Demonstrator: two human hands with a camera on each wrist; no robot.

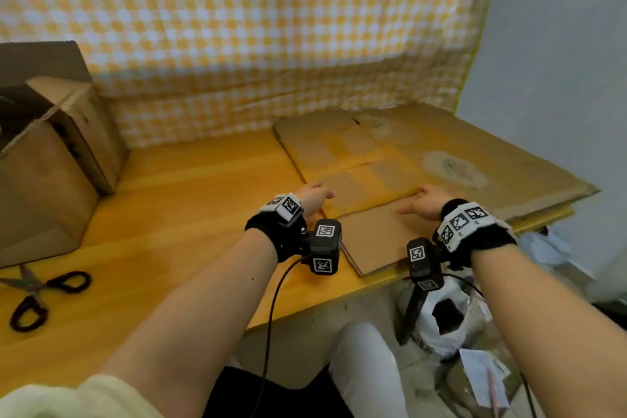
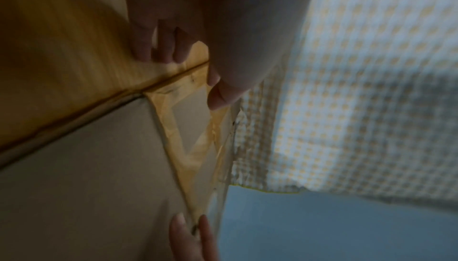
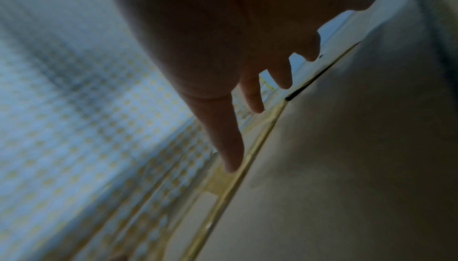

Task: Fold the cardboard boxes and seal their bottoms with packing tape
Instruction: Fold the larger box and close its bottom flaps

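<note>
Two hands of mine sit on the flattened cardboard box point(image 1: 356, 159), a matte brown sheet crossed by glossy yellowish tape strips, lying on the wooden tabletop point(image 1: 190, 187). My left hand point(image 1: 314, 195) curls its grip over the box's left edge; my right hand point(image 1: 428, 202) lies spread on it. Left of it stands an opened cardboard carton point(image 1: 54, 159), with black-handled scissors point(image 1: 40, 292) nearer me.
</note>
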